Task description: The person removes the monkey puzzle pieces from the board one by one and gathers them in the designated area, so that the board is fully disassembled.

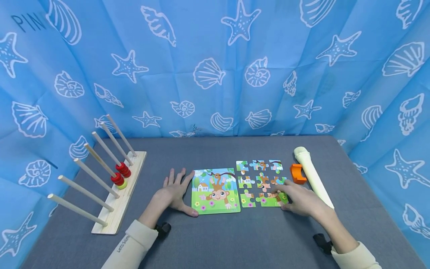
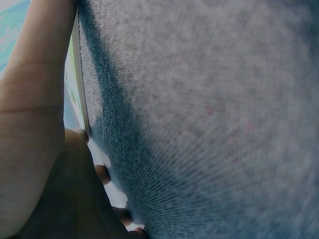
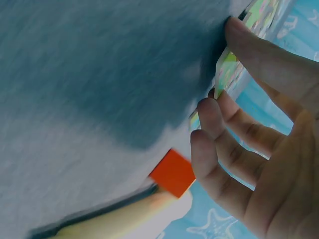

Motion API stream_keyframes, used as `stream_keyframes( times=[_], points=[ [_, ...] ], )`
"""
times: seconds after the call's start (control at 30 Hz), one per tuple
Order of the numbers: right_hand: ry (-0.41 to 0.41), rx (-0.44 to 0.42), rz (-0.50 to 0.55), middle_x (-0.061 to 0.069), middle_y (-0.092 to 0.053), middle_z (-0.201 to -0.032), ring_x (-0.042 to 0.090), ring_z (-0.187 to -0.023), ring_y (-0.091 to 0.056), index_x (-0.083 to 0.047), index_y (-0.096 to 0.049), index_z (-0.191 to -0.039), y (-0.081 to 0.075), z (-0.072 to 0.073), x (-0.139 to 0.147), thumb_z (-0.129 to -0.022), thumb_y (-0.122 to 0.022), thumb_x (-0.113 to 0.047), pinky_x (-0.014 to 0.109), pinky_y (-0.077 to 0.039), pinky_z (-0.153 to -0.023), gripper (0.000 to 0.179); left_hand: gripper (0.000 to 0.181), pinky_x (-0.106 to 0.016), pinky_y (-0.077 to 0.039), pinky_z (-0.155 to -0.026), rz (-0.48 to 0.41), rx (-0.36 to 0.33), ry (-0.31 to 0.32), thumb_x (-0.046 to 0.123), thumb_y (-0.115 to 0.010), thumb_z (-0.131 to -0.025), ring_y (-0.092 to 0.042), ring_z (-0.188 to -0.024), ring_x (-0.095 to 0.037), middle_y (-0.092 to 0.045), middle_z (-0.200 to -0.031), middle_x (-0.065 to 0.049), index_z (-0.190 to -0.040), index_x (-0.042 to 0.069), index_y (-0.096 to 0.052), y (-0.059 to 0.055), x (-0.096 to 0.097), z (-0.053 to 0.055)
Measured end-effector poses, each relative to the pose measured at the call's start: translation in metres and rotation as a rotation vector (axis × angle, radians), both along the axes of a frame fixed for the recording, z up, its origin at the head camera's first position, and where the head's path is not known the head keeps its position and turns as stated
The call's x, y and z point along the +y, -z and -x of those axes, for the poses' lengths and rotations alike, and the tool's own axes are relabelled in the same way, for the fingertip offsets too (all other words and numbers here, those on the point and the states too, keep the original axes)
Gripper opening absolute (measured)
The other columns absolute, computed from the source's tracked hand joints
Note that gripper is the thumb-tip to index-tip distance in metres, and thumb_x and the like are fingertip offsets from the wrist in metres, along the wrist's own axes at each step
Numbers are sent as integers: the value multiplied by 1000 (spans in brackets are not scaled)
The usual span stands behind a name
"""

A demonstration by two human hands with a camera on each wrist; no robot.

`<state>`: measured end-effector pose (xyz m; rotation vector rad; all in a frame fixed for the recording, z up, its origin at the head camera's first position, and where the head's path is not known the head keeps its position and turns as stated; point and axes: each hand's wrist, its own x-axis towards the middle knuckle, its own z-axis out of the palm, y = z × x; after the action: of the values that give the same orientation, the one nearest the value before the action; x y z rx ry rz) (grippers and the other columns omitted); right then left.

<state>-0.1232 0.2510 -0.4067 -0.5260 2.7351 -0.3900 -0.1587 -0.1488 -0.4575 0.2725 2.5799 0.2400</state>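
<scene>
A square picture board with a monkey hanging by its tail lies flat on the table. At its left edge rests my left hand, fingers spread, the thumb by the lower corner and the index finger by the upper one. To the right lie several jigsaw pieces with the same monkey picture, in loose rows with gaps between most of them. My right hand pinches the lower-right corner puzzle piece between thumb and fingers, beside the bottom-row piece. Its fingers partly cover the pieces there.
An orange arch block and a cream-coloured rod with a rounded head lie right of the puzzle. On the left stands a wooden peg board with upright pegs and red and yellow-green rings. A blue shell-print curtain hangs behind the grey table.
</scene>
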Motion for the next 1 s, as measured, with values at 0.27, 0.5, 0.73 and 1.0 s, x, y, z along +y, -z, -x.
stream_keyframes(
  times=[0.27, 0.5, 0.73, 1.0],
  points=[
    [25, -26, 14, 4, -60, -100, 17, -77, -49, -14, -72, -119, 0, 3, 14, -78, -87, -8, 30, -41, -65, 44, 147, -65, -8, -127, -7, 7, 0, 78, -86, -56, 11, -157, -50, 3, -174, -18, -167, 24, -4, 0, -1, -1],
    [34, -35, 21, 4, -60, -102, 16, -81, -50, -15, -72, -118, 2, 5, 16, -78, -87, -9, 31, -43, -69, 43, 145, -66, -10, -127, 2, 4, 6, 75, -86, -60, 9, -157, -52, 1, -173, -19, -166, 22, -4, -9, 2, -4],
    [31, -41, 31, 5, -57, -99, 17, -78, -48, -17, -71, -120, 4, 4, 17, -79, -87, -8, 30, -39, -67, 45, 141, -65, -11, -127, -12, -11, 0, 71, -86, -64, 7, -157, -52, 1, -173, -20, -167, 22, -4, -19, 4, -7],
    [13, -21, 62, 3, -55, -95, 13, -73, -44, -16, -71, -121, 7, 0, 19, -81, -84, -8, 25, -36, -62, 42, 144, -64, -4, -128, -73, -40, 19, 77, -84, -61, 16, -157, -49, 6, -173, -18, -167, 25, -1, -17, -2, -7]
  ],
)
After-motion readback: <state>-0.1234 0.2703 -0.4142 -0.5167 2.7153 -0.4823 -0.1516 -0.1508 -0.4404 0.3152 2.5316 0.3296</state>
